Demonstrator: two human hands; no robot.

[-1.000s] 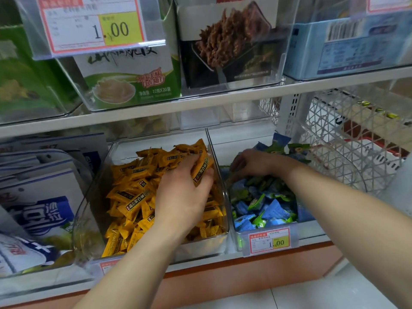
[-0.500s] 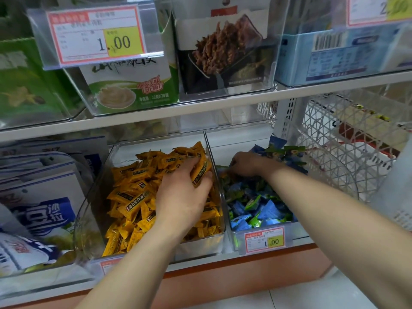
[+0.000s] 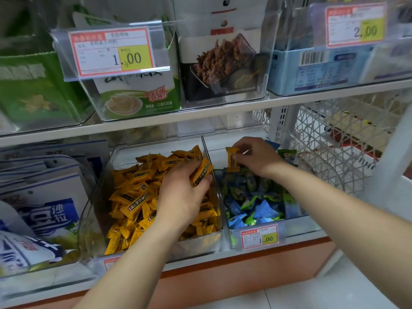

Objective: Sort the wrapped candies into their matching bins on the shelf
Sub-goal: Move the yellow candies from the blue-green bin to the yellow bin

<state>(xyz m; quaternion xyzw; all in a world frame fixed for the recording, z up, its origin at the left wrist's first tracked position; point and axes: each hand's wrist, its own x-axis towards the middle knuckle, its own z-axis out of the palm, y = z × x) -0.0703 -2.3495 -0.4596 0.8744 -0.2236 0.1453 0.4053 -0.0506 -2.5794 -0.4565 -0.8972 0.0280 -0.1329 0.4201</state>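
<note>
yellow black-labelled candies (image 3: 142,197), blue and green candies (image 3: 256,204), red-bordered price tags (image 3: 259,237)

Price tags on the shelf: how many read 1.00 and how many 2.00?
1.00: 2, upper left tag and blue candy bin's tag
2.00: 1, upper right tag
Price not visible: 1, yellow candy bin's tag
Total: 4

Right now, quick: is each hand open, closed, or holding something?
Left hand: holds a yellow candy.
Right hand: pinches a second candy, also yellow.
</note>
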